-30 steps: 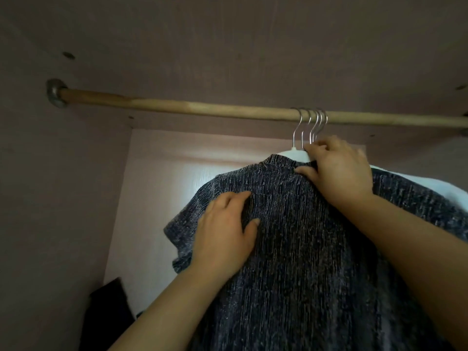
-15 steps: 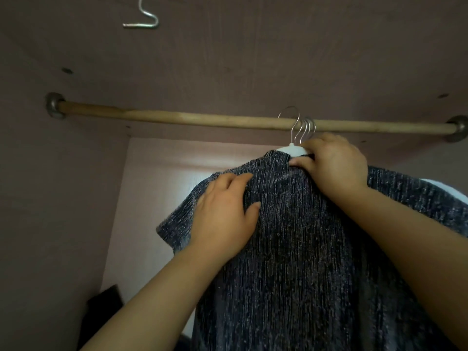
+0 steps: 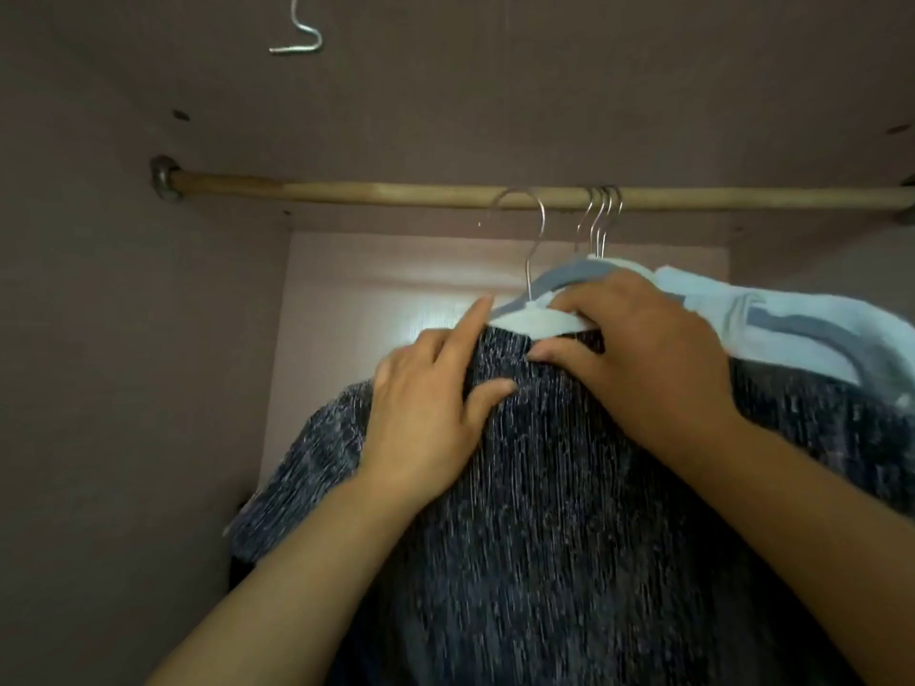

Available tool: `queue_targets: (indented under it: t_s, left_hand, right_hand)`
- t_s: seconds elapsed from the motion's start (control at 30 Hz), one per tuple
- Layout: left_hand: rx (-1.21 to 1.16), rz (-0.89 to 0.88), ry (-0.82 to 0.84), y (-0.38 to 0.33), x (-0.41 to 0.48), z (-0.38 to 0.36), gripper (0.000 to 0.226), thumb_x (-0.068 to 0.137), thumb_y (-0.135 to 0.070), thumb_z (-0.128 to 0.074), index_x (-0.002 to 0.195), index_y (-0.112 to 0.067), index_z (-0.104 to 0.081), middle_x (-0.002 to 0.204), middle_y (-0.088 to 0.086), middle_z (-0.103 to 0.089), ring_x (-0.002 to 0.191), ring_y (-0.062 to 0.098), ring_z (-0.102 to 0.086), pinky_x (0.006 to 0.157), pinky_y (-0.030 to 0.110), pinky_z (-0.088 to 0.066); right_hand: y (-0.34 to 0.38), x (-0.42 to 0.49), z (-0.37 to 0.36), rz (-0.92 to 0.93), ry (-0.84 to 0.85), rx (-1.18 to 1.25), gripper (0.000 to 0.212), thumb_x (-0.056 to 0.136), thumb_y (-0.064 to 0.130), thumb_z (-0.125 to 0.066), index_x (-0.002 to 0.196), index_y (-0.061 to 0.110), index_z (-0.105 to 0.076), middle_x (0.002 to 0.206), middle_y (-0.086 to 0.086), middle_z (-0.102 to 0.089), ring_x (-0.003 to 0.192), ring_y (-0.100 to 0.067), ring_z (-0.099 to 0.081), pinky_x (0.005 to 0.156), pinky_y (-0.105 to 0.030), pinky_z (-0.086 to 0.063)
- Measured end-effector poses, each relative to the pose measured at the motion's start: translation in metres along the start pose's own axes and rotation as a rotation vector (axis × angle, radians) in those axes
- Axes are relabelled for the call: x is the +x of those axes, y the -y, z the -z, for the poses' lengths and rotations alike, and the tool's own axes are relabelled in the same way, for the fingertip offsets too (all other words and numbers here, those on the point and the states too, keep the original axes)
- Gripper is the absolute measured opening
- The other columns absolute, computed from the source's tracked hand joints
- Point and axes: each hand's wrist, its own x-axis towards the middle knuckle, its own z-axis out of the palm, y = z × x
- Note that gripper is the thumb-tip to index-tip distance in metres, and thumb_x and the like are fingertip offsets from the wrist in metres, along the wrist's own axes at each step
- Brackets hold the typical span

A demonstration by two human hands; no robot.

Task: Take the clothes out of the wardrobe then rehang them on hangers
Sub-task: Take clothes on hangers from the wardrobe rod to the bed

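Observation:
A dark grey ribbed top [image 3: 569, 512] hangs on a white hanger [image 3: 537, 321] inside the wardrobe. The hanger's metal hook [image 3: 532, 240] curves at the wooden rod [image 3: 376, 193], left of three other hooks [image 3: 601, 220]; whether it bears on the rod I cannot tell. My right hand [image 3: 648, 363] pinches the hanger's neck and the top's collar between thumb and fingers. My left hand [image 3: 426, 413] rests on the top's left shoulder, its index finger stretched up against the hanger's edge.
Behind my right hand a pale blue garment [image 3: 812, 334] hangs on grey hangers [image 3: 569, 272]. A bent metal hook [image 3: 297, 39] sticks out of the wardrobe ceiling. The wardrobe's side wall [image 3: 124, 388] stands close on the left, with something dark [image 3: 240, 571] low beside it.
The dark top's hook has moved left, away from the other three hooks. My left hand slid up from the shoulder to the collar. The pale blue garment has come into sight.

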Motion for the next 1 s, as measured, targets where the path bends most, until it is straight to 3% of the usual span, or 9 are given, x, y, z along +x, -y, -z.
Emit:
queue_targets:
  t_s: [0.07, 0.13, 0.2, 0.3, 0.47, 0.57, 0.63, 0.83, 1.0]
  left_hand:
    - [-0.018, -0.022, 0.105, 0.0, -0.027, 0.001, 0.074, 0.073, -0.069, -0.03, 0.137, -0.047, -0.002, 0.1, -0.009, -0.039, 0.089, 0.007, -0.037, 0.084, 0.027, -0.031]
    - [0.007, -0.029, 0.232, 0.0, -0.055, 0.001, 0.076, 0.065, -0.075, -0.03, 0.131, -0.054, 0.003, 0.099, -0.012, -0.033, 0.087, 0.006, -0.035, 0.079, 0.023, -0.029]
    - [0.022, 0.003, 0.353, -0.002, -0.082, 0.0, 0.084, 0.061, -0.077, -0.036, 0.127, -0.059, 0.012, 0.1, -0.014, -0.031, 0.09, 0.006, -0.036, 0.078, 0.021, -0.029]
    - [-0.007, 0.05, 0.449, -0.01, -0.121, -0.002, 0.091, 0.055, -0.08, -0.04, 0.126, -0.059, 0.013, 0.099, -0.015, -0.03, 0.092, 0.006, -0.036, 0.08, 0.019, -0.028]
    - [-0.016, 0.081, 0.584, -0.031, -0.181, 0.006, 0.091, 0.065, -0.074, -0.053, 0.125, -0.059, 0.015, 0.1, -0.015, -0.032, 0.091, 0.004, -0.034, 0.082, 0.018, -0.028]
    - [0.017, -0.048, 0.567, -0.041, -0.212, 0.01, 0.101, 0.058, -0.072, -0.066, 0.143, -0.045, -0.018, 0.089, -0.01, -0.048, 0.075, 0.008, -0.05, 0.067, 0.019, -0.037]
    - [-0.024, -0.123, 0.519, -0.046, -0.233, 0.015, 0.1, 0.053, -0.071, -0.069, 0.139, -0.033, -0.036, 0.081, -0.008, -0.053, 0.065, 0.01, -0.054, 0.056, 0.019, -0.039]
    - [-0.17, -0.262, 0.571, -0.083, -0.285, 0.054, 0.095, 0.055, -0.067, -0.072, 0.136, -0.031, -0.039, 0.084, -0.006, -0.057, 0.063, 0.012, -0.056, 0.052, 0.021, -0.036]
    - [-0.332, -0.411, 0.589, -0.147, -0.323, 0.083, 0.096, 0.053, -0.066, -0.075, 0.134, -0.031, -0.039, 0.083, -0.005, -0.058, 0.061, 0.014, -0.056, 0.052, 0.025, -0.041]
  right_hand:
    - [0.001, -0.026, -0.005, -0.019, 0.071, 0.0, 0.045, 0.078, 0.057, -0.053, 0.111, 0.027, -0.06, 0.109, 0.005, -0.056, 0.091, -0.017, -0.056, 0.067, -0.03, -0.041]
    - [0.002, -0.053, -0.011, -0.023, 0.118, 0.048, 0.052, 0.076, 0.062, -0.047, 0.108, 0.024, -0.063, 0.1, 0.004, -0.059, 0.084, -0.02, -0.059, 0.062, -0.03, -0.043]
    - [0.001, -0.081, -0.018, -0.015, 0.119, 0.102, 0.058, 0.075, 0.064, -0.038, 0.1, 0.021, -0.067, 0.091, 0.002, -0.062, 0.071, -0.022, -0.062, 0.053, -0.032, -0.048]
    - [0.006, -0.122, -0.022, -0.003, 0.157, 0.106, 0.051, 0.077, 0.058, -0.041, 0.093, 0.018, -0.069, 0.082, 0.002, -0.063, 0.055, -0.017, -0.06, 0.04, -0.023, -0.041]
    - [0.026, -0.198, -0.003, -0.098, 0.267, 0.106, 0.041, 0.079, 0.057, -0.05, 0.099, 0.025, -0.066, 0.082, 0.006, -0.062, 0.053, -0.01, -0.059, 0.042, -0.011, -0.031]
    - [0.041, -0.243, 0.023, -0.17, 0.339, 0.063, 0.044, 0.076, 0.058, -0.056, 0.108, 0.028, -0.06, 0.085, 0.008, -0.062, 0.061, -0.011, -0.063, 0.044, -0.019, -0.042]
    - [0.054, -0.273, 0.045, -0.201, 0.391, 0.007, 0.054, 0.076, 0.059, -0.049, 0.12, 0.028, -0.052, 0.091, 0.008, -0.062, 0.067, -0.011, -0.064, 0.049, -0.019, -0.047]
    - [0.112, -0.356, 0.128, -0.397, 0.549, -0.109, 0.093, 0.066, 0.046, -0.078, 0.142, 0.027, -0.027, 0.108, -0.002, -0.06, 0.083, -0.022, -0.062, 0.066, -0.033, -0.053]
    - [0.158, -0.403, 0.224, -0.564, 0.633, -0.278, 0.097, 0.067, 0.043, -0.079, 0.144, 0.03, -0.022, 0.105, -0.002, -0.06, 0.08, -0.024, -0.063, 0.063, -0.036, -0.054]
